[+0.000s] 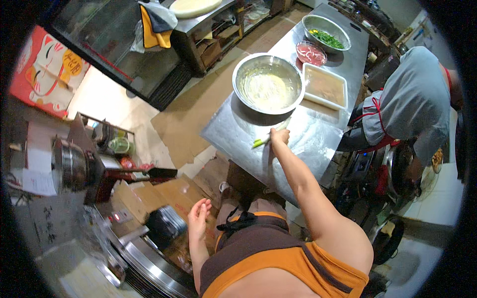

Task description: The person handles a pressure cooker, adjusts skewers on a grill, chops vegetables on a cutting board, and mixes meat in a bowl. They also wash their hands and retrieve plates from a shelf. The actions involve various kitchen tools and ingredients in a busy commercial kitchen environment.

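My right hand (280,136) is closed around a long white and green tool, perhaps a spatula or scraper (261,141), low over the near part of the steel table (238,138). Just beyond it stands a large steel mixing bowl (268,83) with pale, wet batter-like residue inside. My left hand (200,212) hangs at waist height away from the table, fingers loosely bent, holding nothing. Right of the bowl is a white rectangular tub (325,85) with brownish liquid. Behind it are a bowl of pink contents (311,53) and a steel bowl with chopped greens (328,37).
At the right, close to the table, a person in a grey garment with red ties (406,100) bends by the cooking area. Cardboard (193,111) covers the floor on the left. A steel appliance (152,268) and a black bundle (166,225) lie at lower left.
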Motion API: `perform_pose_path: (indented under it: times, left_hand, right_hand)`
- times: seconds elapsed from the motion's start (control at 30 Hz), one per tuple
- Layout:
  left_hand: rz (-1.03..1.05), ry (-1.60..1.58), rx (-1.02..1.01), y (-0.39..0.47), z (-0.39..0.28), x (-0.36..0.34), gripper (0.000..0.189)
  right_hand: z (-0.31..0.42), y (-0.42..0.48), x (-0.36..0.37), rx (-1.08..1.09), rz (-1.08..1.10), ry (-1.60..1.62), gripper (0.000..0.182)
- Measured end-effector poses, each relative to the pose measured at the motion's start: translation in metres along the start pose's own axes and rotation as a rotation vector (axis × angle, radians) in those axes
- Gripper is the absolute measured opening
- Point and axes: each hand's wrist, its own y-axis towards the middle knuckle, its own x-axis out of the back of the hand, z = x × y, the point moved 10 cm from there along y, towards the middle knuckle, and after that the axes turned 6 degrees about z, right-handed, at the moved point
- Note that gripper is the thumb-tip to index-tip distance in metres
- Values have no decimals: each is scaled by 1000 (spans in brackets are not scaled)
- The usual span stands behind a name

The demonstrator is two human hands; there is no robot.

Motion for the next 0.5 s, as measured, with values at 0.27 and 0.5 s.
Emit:
perform_pose_path:
  times: [0.27, 0.5]
  left_hand:
    - [262, 341, -266, 130, -123, 12, 34]
    - [279, 1006, -846, 236, -283, -39, 64]
  right_hand:
    - [35, -178, -90, -85, 616, 471, 30]
    - [262, -270, -187, 520, 1047, 458, 38]
